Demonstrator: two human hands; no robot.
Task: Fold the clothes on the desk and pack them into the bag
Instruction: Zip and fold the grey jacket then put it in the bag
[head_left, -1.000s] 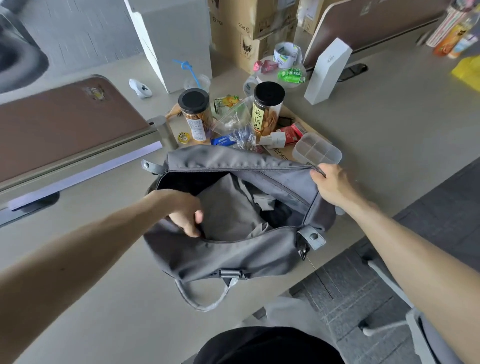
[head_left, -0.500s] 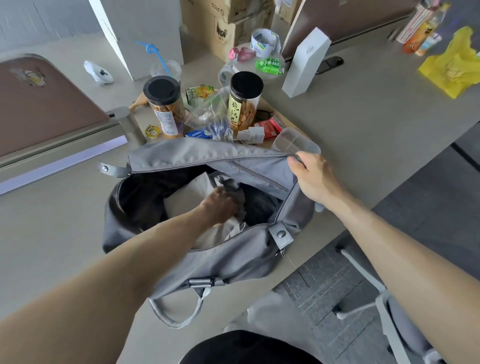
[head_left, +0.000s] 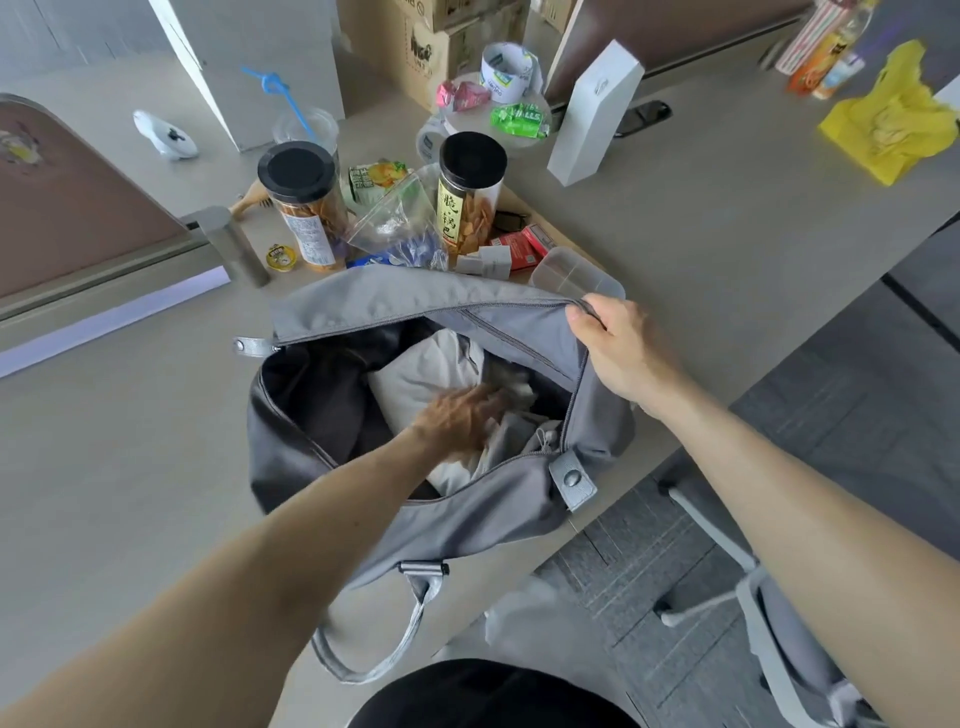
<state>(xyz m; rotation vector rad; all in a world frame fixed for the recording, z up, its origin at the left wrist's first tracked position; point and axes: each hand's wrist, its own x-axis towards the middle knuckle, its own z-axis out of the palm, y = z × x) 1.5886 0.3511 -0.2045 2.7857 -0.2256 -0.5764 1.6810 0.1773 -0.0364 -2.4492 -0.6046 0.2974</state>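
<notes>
Clothes (head_left: 421, 379), pale and folded, lie inside the grey fabric duffel bag (head_left: 467, 519) on the beige desk (head_left: 130, 467). My left hand (head_left: 457, 423) presses them flat-fingered, I judge to settle them. My right hand (head_left: 618, 353) pinches the zip rim, holding the mouth wide.

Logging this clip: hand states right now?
Left hand: open, fingers pressing clothes inside the bag.
Right hand: gripping the bag's rim.

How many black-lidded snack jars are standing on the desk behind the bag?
2. The left jar stands left of the clear plastic bag; the right jar stands on its other side, by the red carton. The grey bag might hide more.
</notes>
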